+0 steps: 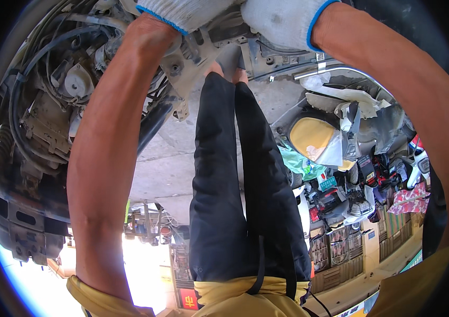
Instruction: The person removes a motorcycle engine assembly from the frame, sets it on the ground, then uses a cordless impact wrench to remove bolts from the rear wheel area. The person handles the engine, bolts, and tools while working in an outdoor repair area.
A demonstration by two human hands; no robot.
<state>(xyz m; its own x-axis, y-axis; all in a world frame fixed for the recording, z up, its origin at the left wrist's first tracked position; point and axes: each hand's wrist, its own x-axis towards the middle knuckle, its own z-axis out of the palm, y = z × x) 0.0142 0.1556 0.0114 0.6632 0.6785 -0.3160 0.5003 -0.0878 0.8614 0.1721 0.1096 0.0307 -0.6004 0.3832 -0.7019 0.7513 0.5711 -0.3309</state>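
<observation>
Both my hands reach up to the top edge of the head view, in white knit work gloves with blue cuffs. My left hand (190, 13) is beside a dusty metal frame (179, 66) of a vehicle, with hoses and engine parts close by. My right hand (281, 22) sits a little to the right, over the same front structure and near a thin dark cable (282, 68). The fingers of both hands lie beyond the edge of the picture, so what they touch or hold is hidden.
Dirty hoses (15, 113), a round grey housing (79, 80) and a dark slotted beam (26, 216) fill the left side. My legs in black trousers (216, 174) stand on concrete floor (166, 169). At right lie a yellow pad (311, 138), green plastic (298, 161) and piled parts.
</observation>
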